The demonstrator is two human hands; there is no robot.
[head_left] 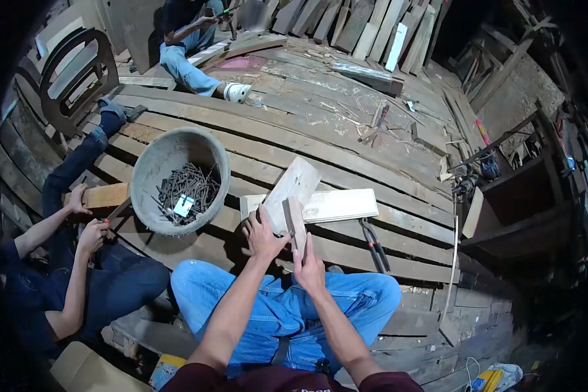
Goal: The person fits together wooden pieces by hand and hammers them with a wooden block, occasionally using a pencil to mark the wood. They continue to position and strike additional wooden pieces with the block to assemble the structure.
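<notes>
Both my hands are on a short narrow wood block [296, 222] in front of my knees. My right hand [309, 268] grips its lower end from the right, fingers wrapped round it. My left hand [263, 236] lies to the left, its fingers spread over the lower part of a wide grey board [295, 183], its thumb near the block. Under the wide board, a pale flat board [343, 204] lies crosswise on the slats. Pliers with red and black handles [375, 245] lie to the right of my hands.
A round bucket [144, 196] full of nails stands left of the boards. At the left a co-worker's hands [88, 225] hold a wood piece [104, 196] and a tool. Another person sits at the back. A cabinet frame [509, 202] stands at the right.
</notes>
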